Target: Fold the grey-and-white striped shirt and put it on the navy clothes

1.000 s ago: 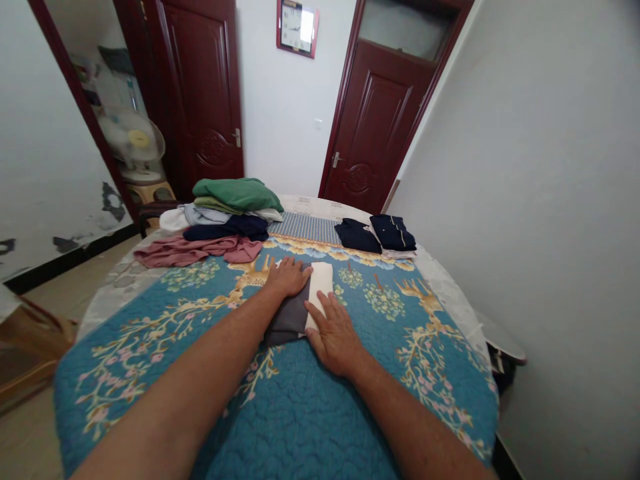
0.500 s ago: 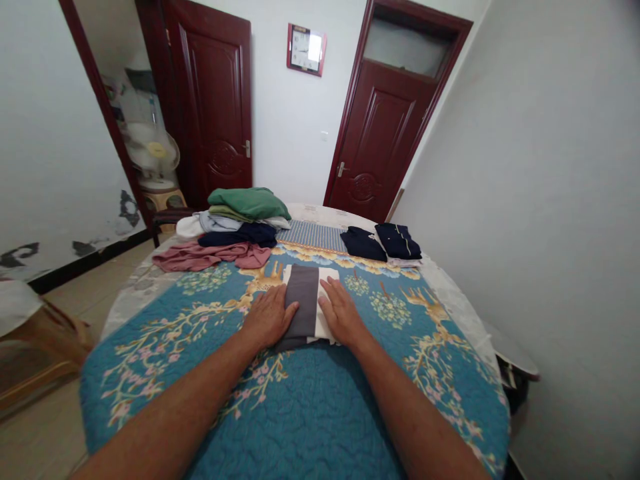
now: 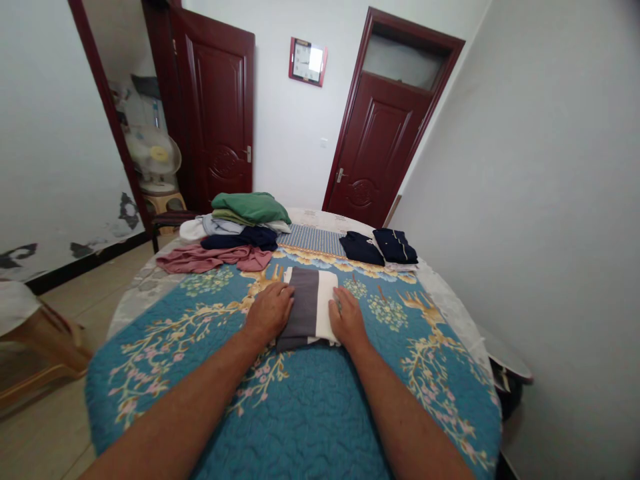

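A folded grey and cream garment (image 3: pixel 304 307) lies flat on the blue quilted cover in front of me. Its grey band is on the left, its cream part on the right; I cannot tell what kind of clothing it is. My left hand (image 3: pixel 271 311) grips the left edge, fingers curled in and partly hidden. On the cream side, my right hand (image 3: pixel 349 319) holds the right edge with bent fingers, its thumb toward the cloth.
A loose pile of clothes stands back left, with a green garment (image 3: pixel 255 207) on top and a pink one (image 3: pixel 215 258) at the bottom. Folded dark navy clothes (image 3: pixel 395 247) lie back right. The quilted cover (image 3: pixel 300 413) spreads over the round table.
Both hands lay flatter on the garment earlier. Now they have drawn outward to its two side edges, and their fingers have curled. The garment stays in about the same place.
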### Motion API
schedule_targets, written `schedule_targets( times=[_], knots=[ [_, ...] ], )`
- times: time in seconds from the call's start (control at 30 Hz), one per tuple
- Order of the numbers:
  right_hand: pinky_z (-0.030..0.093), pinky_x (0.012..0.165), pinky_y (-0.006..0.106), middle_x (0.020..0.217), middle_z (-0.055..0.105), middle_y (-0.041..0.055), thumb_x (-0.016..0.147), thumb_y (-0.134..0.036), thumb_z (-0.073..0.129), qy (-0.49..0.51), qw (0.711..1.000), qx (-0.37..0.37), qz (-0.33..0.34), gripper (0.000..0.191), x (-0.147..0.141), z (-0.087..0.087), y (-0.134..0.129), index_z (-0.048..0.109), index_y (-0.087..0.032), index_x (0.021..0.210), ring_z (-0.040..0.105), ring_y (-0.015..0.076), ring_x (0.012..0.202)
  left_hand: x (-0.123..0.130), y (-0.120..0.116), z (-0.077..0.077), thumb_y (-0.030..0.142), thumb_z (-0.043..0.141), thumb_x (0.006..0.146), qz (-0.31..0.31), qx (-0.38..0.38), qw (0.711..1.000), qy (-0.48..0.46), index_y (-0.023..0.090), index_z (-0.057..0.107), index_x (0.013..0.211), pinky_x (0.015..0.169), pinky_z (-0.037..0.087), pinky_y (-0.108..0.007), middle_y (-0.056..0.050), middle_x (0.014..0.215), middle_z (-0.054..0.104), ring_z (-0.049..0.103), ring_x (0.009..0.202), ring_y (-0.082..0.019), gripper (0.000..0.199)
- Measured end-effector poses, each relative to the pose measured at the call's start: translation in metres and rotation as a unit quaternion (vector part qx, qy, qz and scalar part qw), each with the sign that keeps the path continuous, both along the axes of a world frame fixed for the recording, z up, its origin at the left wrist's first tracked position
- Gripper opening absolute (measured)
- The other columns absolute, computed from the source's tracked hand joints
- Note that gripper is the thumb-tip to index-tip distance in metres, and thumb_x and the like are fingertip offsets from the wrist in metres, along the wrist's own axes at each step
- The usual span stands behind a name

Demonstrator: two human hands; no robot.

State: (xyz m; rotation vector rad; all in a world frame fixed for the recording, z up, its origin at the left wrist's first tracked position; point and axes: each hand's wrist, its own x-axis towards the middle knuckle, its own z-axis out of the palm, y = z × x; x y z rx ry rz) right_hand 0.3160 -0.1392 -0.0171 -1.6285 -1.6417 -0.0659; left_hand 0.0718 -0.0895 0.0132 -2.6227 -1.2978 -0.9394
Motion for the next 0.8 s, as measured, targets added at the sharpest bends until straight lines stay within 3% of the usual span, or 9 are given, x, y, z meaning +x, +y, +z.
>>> schedule_targets(
  times=[0.1,0.2,0.27,0.37,0.47,0.6,0.63,0.8],
  knots=[
    [0.043,0.119,0.042,0.132,0.071,0.0163,0.101,-0.03,0.051,0.019,0.998,0.02,0.051,0.035,-0.007,0.007,-0.003,0.071,-0.015,0.126,0.061,0.025,0.13,0.01,-0.005,0.002,0.028,0.055,0.104,-0.072,-0.006,0.997,-0.035,0.023,0.072,0.122,0.108,0.053,-0.043,-0.01,0.121,0.076,0.068,0.118,-0.026,0.026],
    [0.047,0.114,0.039,0.121,0.073,0.0134,0.1,-0.031,0.052,0.046,0.997,0.009,0.063,0.028,-0.012,0.012,-0.003,0.072,-0.018,0.115,0.064,0.0239,0.121,0.017,-0.008,0.0,0.032,0.052,0.106,-0.083,-0.037,0.995,-0.04,0.022,0.074,0.108,0.101,0.054,-0.041,-0.009,0.107,0.077,0.07,0.106,-0.025,0.024],
    [0.048,0.111,0.04,0.121,0.073,0.0146,0.098,-0.031,0.052,0.075,0.997,-0.008,0.025,0.03,-0.01,0.013,-0.002,0.072,-0.017,0.114,0.065,0.0253,0.119,0.017,-0.008,-0.001,0.035,0.052,0.107,-0.04,-0.053,0.997,-0.04,0.02,0.073,0.102,0.102,0.053,-0.041,-0.011,0.107,0.076,0.069,0.108,-0.026,0.026],
    [0.051,0.104,0.04,0.118,0.075,0.015,0.092,-0.033,0.056,0.164,0.983,-0.067,-0.047,0.039,-0.002,0.013,0.002,0.072,-0.015,0.123,0.069,0.0271,0.11,0.012,-0.002,-0.001,0.037,0.06,0.102,0.071,-0.095,0.992,-0.049,0.015,0.071,0.118,0.106,0.05,-0.042,-0.018,0.123,0.073,0.067,0.119,-0.031,0.03],
    [0.055,0.093,0.038,0.108,0.079,0.0113,0.085,-0.04,0.064,0.326,0.933,-0.139,-0.061,0.046,0.003,0.016,0.004,0.073,-0.016,0.124,0.073,0.0282,0.103,0.008,0.007,-0.001,0.041,0.061,0.101,0.129,-0.167,0.977,-0.044,0.01,0.065,0.136,0.104,0.051,-0.044,-0.021,0.129,0.072,0.068,0.121,-0.035,0.047],
    [0.058,0.075,0.037,0.097,0.08,0.0141,0.08,-0.054,0.073,0.54,0.808,-0.228,0.063,0.049,-0.006,0.023,-0.001,0.076,-0.013,0.106,0.075,0.0284,0.086,0.006,0.02,-0.003,0.044,0.058,0.102,0.139,-0.213,0.966,-0.054,0.013,0.068,0.134,0.102,0.051,-0.042,-0.02,0.127,0.075,0.071,0.119,-0.035,0.045],
    [0.059,0.074,0.036,0.096,0.081,0.0144,0.079,-0.053,0.076,0.556,0.792,-0.237,0.083,0.049,-0.011,0.023,-0.003,0.075,-0.012,0.105,0.076,0.0278,0.083,0.005,0.022,-0.004,0.044,0.057,0.102,0.138,-0.214,0.965,-0.057,0.014,0.069,0.133,0.101,0.051,-0.041,-0.02,0.126,0.076,0.071,0.119,-0.034,0.044],
    [0.059,0.067,0.031,0.097,0.081,0.0089,0.069,-0.034,0.081,0.57,0.8,-0.182,0.042,0.047,-0.03,0.023,-0.003,0.071,-0.016,0.111,0.076,0.0243,0.08,0.004,0.025,-0.003,0.043,0.056,0.101,0.117,-0.213,0.967,-0.076,0.014,0.071,0.129,0.1,0.052,-0.04,-0.019,0.124,0.077,0.072,0.116,-0.033,0.042]
  ],
)
